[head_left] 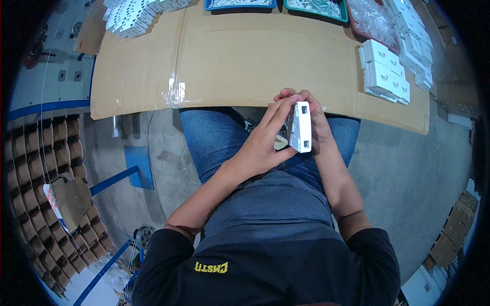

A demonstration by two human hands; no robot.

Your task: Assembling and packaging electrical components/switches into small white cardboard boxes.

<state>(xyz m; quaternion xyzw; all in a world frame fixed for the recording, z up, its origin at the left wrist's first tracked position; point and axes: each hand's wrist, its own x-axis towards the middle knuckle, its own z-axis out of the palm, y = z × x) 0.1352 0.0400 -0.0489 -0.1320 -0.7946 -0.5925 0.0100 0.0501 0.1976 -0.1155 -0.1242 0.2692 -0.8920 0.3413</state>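
Note:
I hold a white rectangular plastic plate (pixel 301 127) with two square cutouts over my lap, just below the near edge of the cardboard-covered table (pixel 229 61). My left hand (pixel 265 140) grips it from the left, fingers stretched up along its side. My right hand (pixel 319 125) wraps behind and around its right edge. The plate stands on its long side, tilted toward me. Both hands touch it.
Small white boxes (pixel 384 71) are stacked at the table's right. A blue tray (pixel 240 5), a green tray (pixel 316 7) and a brown tray with clear bags (pixel 372 23) line the far edge. More white parts (pixel 135 18) lie far left. A divided cardboard crate (pixel 51 194) stands on the floor at left.

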